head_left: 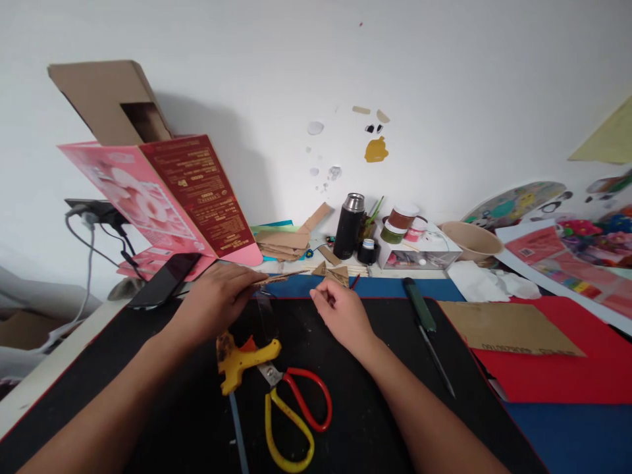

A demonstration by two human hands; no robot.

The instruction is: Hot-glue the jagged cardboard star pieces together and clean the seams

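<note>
"Fingers of the left hand (217,294), what are they doing?"

"Pinching a thin strip of cardboard (276,279), seen nearly edge-on at the far part of the black mat (363,395); its free end points toward the right hand (343,315)."

"And that one, is it gripping anything?"

"Its fingers are curled in, the thumb laid near them; I can't tell whether something is held. Just beyond the knuckles are brown cardboard scraps (339,272)."

"What lies closer to the wearer?"

"Scissors (274,377) with one red and one yellow handle loop, the blade end partly hidden by a yellow cutout (241,361)."

"Off to the right?"

"One green-handled tool (419,306) on the mat, and past it a cardboard sheet (513,326) on a red sheet (573,382)"
</note>
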